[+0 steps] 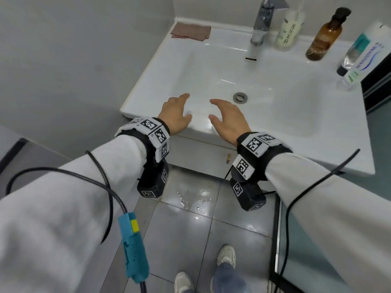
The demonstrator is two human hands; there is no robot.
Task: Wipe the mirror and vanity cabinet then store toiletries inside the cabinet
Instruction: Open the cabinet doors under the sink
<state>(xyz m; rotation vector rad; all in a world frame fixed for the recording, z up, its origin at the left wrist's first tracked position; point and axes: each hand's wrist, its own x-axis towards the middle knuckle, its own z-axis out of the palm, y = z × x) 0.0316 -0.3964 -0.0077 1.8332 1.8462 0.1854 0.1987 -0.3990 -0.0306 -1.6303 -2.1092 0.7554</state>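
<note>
My left hand [176, 112] and my right hand [229, 119] hover side by side over the front rim of the white sink [148, 81], fingers relaxed and holding nothing. A folded brown cloth [191, 31] lies on the sink's back left corner. On the back right ledge stand a pale green bottle [288, 30], an amber pump bottle [325, 37] and a toothpaste tube [359, 58] in a clear cup. Below the rim, the white vanity cabinet door [201, 155] with a small gold knob [228, 158] is shut. The mirror is out of view.
A chrome faucet [261, 24] rises at the back centre, with the drain [240, 97] in the basin. A grey wall runs along the left. The tiled floor [190, 208] below has a wet patch. A dark glass frame [275, 240] stands at the right.
</note>
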